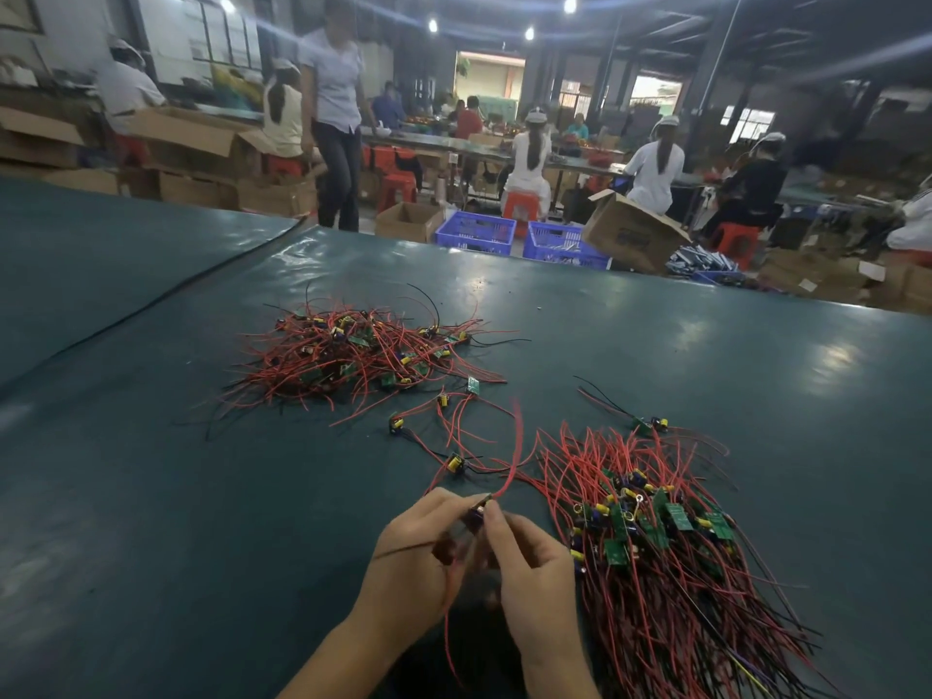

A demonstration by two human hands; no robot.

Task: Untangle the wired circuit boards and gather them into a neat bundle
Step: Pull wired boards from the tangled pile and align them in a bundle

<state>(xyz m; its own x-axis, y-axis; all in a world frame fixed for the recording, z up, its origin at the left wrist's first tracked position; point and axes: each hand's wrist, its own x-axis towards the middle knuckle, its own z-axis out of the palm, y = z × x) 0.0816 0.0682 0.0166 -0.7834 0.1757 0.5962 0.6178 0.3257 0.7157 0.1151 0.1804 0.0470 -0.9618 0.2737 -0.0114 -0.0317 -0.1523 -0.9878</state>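
Pretty clearly a factory assembly floor: workers (pixel 654 169) in white caps on red stools (pixel 521 204) at long benches (pixel 444 141), cardboard boxes (pixel 633 234) and blue crates (pixel 475 233) beyond the far edge of the table (pixel 151 496), heaps of wired boards (pixel 353 355) on it.

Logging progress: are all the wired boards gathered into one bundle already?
No; a tangled pile lies beyond the neat bundle, while the left hand and right hand pinch one wired board.

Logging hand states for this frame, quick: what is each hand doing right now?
Left hand: closed, fingers pinching the wired circuit board.
Right hand: closed, thumb and forefinger pinching the same board.
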